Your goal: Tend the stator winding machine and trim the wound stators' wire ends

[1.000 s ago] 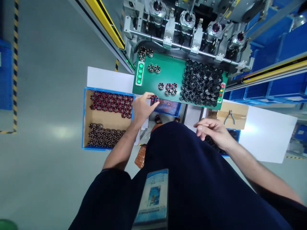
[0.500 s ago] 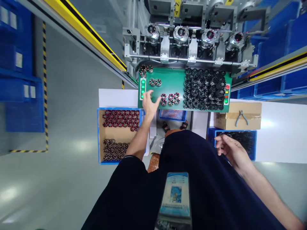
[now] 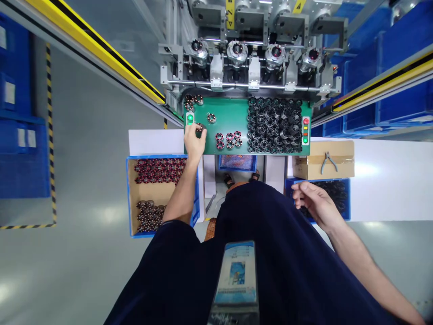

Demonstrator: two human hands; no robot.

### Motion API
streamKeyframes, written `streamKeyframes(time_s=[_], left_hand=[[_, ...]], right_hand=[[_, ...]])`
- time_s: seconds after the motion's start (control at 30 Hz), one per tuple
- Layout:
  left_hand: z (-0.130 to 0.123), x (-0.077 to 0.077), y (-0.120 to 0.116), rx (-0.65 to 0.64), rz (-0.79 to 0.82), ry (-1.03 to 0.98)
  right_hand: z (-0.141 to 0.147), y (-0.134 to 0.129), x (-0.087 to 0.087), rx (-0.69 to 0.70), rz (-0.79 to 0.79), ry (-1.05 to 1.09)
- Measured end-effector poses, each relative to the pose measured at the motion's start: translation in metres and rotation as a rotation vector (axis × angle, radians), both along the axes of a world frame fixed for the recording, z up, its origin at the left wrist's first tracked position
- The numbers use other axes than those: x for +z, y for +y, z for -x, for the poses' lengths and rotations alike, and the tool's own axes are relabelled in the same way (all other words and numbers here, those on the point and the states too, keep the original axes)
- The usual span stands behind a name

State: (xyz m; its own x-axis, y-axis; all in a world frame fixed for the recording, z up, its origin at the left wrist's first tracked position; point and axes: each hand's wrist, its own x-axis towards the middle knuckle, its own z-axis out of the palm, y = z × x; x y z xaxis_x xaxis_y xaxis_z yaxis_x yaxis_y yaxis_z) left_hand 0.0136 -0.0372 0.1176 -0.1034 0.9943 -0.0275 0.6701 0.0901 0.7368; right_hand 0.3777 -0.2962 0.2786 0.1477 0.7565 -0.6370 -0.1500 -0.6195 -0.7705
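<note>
My left hand (image 3: 195,143) is closed on a copper-wound ring (image 3: 199,127) at the left end of the green tabletop (image 3: 230,117), beside the green buttons. Another copper ring (image 3: 211,118) stands to its upper right, and a few more (image 3: 189,106) lie in the back left corner. Several red-and-black rings (image 3: 230,144) sit near the front edge. Rows of black parts (image 3: 274,126) cover the right part of the tabletop. My right hand (image 3: 316,203) hovers over the blue bin of black parts (image 3: 338,194), its fingers curled; whether anything is between them is too small to tell.
Behind the tabletop stands a machine with metal fixtures (image 3: 237,53). A blue-edged box (image 3: 152,192) of rings is at the left. Pliers (image 3: 328,162) lie on a cardboard box (image 3: 347,158) at the right. Yellow-striped rails (image 3: 111,56) flank the machine.
My left hand has moved back and closed on one of the two copper rings, which has shifted toward the green buttons. My right hand stays over the bin. The whole view has shifted slightly.
</note>
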Motion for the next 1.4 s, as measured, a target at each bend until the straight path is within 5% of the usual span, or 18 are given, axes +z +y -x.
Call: streamKeyframes(time_s=[0.1, 0.3, 0.43, 0.57, 0.73, 1.13, 1.3, 1.4], left_hand=[[-0.017, 0.043, -0.052, -0.091, -0.117, -0.161], [-0.068, 0.183, -0.149, -0.393, -0.6, -0.21], [-0.083, 0.228, -0.174, -0.51, -0.494, -0.334], [-0.077, 0.233, -0.179, -0.547, -0.66, -0.347], [-0.055, 0.241, -0.186, -0.543, -0.869, 0.088], [-0.057, 0.253, -0.172, -0.735, -1.21, 0.263], [-0.069, 0.246, -0.18, -0.653, -0.941, 0.093], [-0.08, 0.216, -0.188, -0.691, -0.713, -0.107]], right_hand=[[-0.002, 0.013, 0.004, 0.058, -0.109, -0.097], [0.034, 0.057, 0.057, 0.306, -0.396, -0.122], [0.049, 0.064, 0.094, 0.486, -0.441, -0.044], [0.044, 0.061, 0.111, 0.471, -0.471, -0.024], [0.037, 0.059, 0.114, 0.477, -0.452, -0.017], [0.027, 0.06, 0.093, 0.447, -0.541, 0.194], [0.023, 0.057, 0.092, 0.353, -0.561, 0.197], [0.021, 0.057, 0.093, 0.266, -0.616, 0.141]])
